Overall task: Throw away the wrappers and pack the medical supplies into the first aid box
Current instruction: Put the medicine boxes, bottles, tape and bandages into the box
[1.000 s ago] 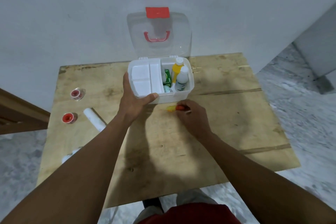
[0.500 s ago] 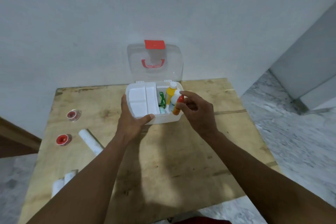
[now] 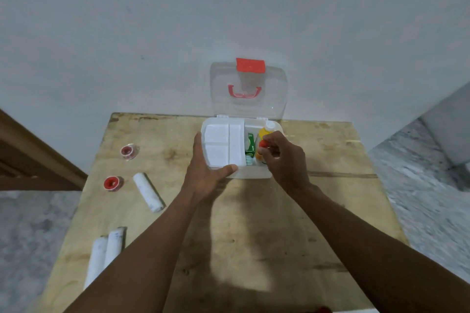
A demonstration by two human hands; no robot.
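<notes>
Three white bandage rolls [image 3: 148, 191] lie at the near left of the tabletop [image 3: 254, 223]. Farther on, the left hand [image 3: 206, 165] clamps the first aid box [image 3: 239, 150] at its near-left corner, while the right hand [image 3: 282, 157] pinches a small orange bottle [image 3: 262, 147] over its right compartment.

Left hand [image 3: 206, 173]: grips front-left corner of first aid box [image 3: 254, 173], thumb over rim.
Right hand [image 3: 284, 157]: pinches small red-capped bottle [image 3: 262, 148] inside box.
Left of left hand: bandage rolls [image 3: 148, 192] on counter [image 3: 254, 223].
</notes>
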